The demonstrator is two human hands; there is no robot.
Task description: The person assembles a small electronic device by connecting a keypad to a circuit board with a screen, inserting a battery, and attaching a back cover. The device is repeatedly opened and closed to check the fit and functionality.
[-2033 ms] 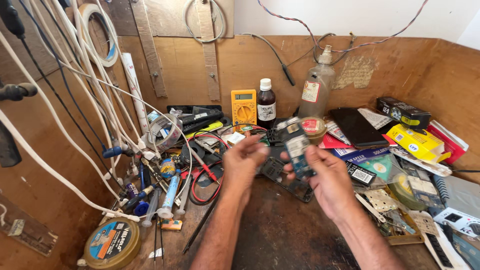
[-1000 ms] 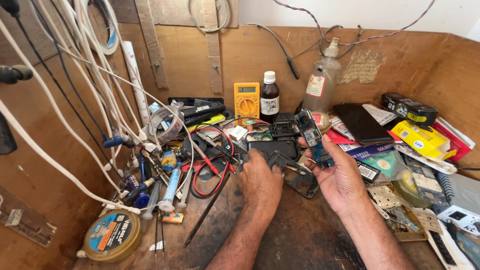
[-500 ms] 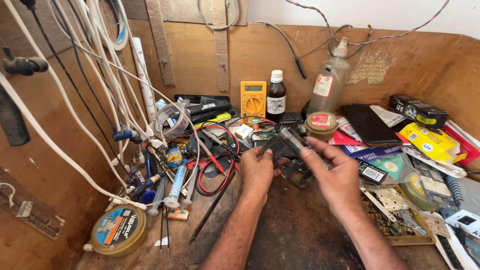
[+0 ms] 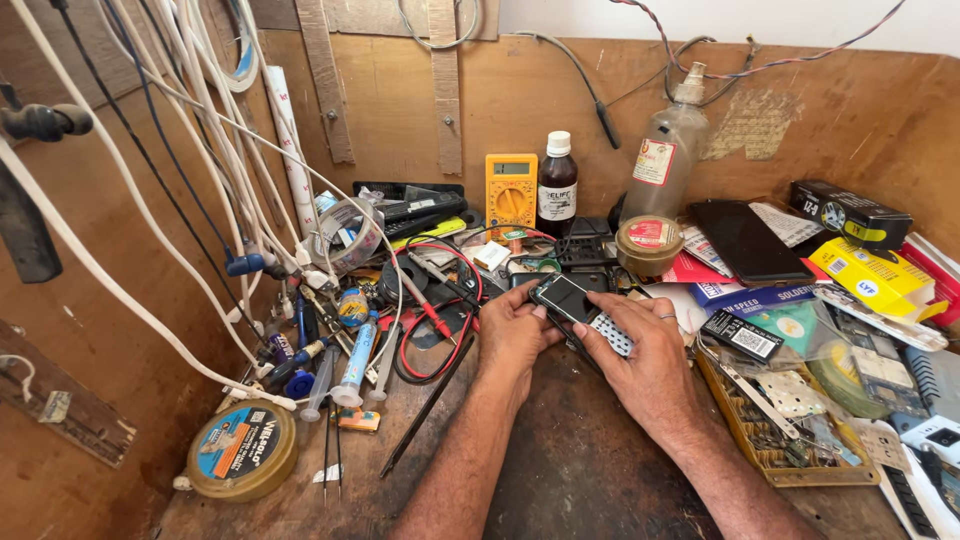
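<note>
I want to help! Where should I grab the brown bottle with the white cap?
Probably around the brown bottle's middle, coming from the front. It stands upright against the back wall, with the yellow multimeter close on one side, so the front is freest.

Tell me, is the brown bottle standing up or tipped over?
Standing up: the brown bottle sits upright, white cap on top, beside the yellow multimeter.
</note>
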